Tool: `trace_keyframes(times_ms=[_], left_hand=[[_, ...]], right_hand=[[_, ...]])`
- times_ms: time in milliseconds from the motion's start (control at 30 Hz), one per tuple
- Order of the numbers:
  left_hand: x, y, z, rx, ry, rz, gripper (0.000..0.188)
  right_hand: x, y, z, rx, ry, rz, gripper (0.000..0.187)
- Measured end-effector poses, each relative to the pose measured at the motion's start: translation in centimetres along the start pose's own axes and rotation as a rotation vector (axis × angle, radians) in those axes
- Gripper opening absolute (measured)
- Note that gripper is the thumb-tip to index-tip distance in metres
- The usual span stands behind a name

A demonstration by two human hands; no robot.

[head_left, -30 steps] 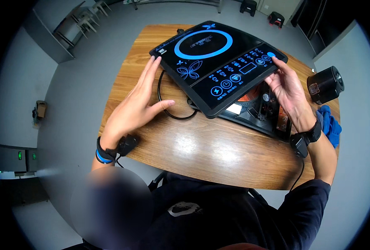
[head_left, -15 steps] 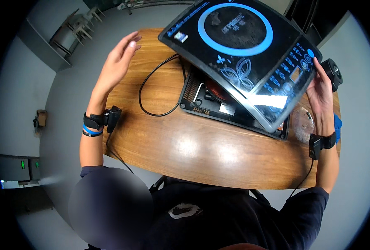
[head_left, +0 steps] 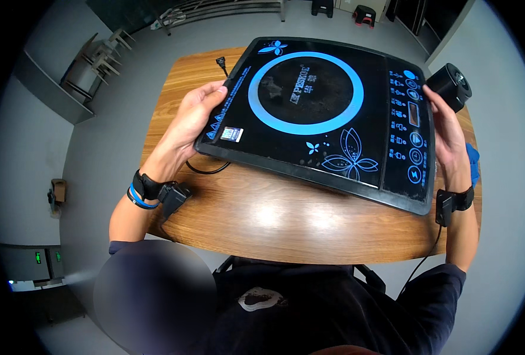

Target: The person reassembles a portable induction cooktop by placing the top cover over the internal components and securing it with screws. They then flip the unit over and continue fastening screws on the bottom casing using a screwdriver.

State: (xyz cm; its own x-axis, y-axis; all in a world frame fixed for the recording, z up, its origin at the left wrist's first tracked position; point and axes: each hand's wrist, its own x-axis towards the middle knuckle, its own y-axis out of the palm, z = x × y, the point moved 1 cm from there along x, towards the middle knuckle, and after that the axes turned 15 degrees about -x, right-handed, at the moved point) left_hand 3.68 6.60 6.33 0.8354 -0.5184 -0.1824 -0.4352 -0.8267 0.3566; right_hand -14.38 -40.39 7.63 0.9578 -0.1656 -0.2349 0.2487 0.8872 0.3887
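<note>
Fingers of the left hand and right hand, set wide apart, pinched opposite edges of the black cooktop panel, thumbs on top, holding it above the table.

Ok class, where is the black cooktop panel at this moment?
In the head view, the black cooktop panel is just right of centre, over the wooden table, held by the left hand and right hand at opposite edges.

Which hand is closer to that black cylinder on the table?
Right. The right hand holds the right edge of the black panel, close to the black cylinder; the left hand holds the opposite edge, far to its left.
</note>
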Motion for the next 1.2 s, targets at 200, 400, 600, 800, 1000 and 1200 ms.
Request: trace_keyframes(times_ms=[200, 400, 600, 800, 1000, 1200], left_hand=[[-1.6, 1.2, -1.9, 0.071, 0.353, -0.235, 0.048], [-2.7, 0.6, -0.9, 0.01, 0.353, -0.227, 0.051], [-3.8, -1.3, -2.4, -0.17, 0.153, 0.032, 0.047], [-1.0, -4.4, -3.0, -0.105, -0.079, 0.171, 0.056], [-0.8, -4.5, -1.5, -0.387, -0.109, 0.201, 0.033], [-2.2, -0.8, -1.7, -0.316, 0.118, 0.114, 0.034]], right_hand=[[-2.3, 3.5, -2.8, -0.365, 0.031, 0.174, 0.069], [-0.6, 5.4, -3.6, -0.135, -0.161, 0.067, 0.046], [0.5, 0.2, -2.6, 0.032, -0.183, 0.011, 0.025], [-1.0, 1.2, -1.4, -0.092, -0.279, 0.079, 0.031], [-0.4, 0.4, -2.2, 0.186, -0.278, 0.244, 0.019], [-0.2, 5.7, -4.9, 0.21, -0.139, 0.169, 0.013]])
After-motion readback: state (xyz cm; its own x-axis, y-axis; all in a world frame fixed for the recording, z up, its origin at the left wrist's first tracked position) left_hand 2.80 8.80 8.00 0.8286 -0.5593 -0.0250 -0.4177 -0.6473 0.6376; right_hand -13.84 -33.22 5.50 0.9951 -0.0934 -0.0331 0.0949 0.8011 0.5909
